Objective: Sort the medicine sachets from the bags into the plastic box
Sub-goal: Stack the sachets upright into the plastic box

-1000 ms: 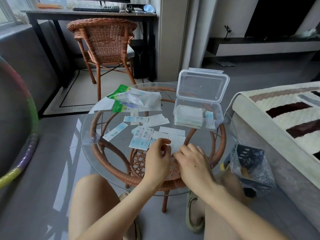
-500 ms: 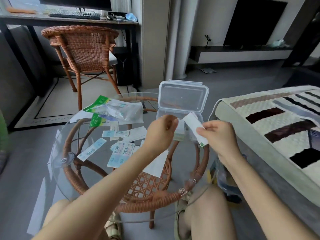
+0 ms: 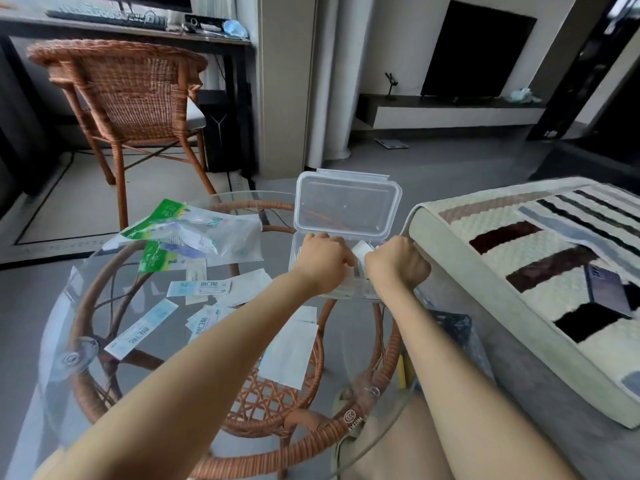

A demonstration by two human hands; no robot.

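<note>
Both hands have moved forward into the open plastic box (image 3: 347, 202) at centre frame, the right hand (image 3: 398, 262) pinching a white sachet (image 3: 362, 250), the left hand (image 3: 323, 258) curled with its hold hidden; best slid in edgewise beside the sachets already inside, then released.

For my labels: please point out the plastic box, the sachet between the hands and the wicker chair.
plastic box (image 3: 346, 202), head view, open lid.
sachet (image 3: 362, 249), head view, upper corner.
wicker chair (image 3: 135, 91), head view, woven backrest.
</note>
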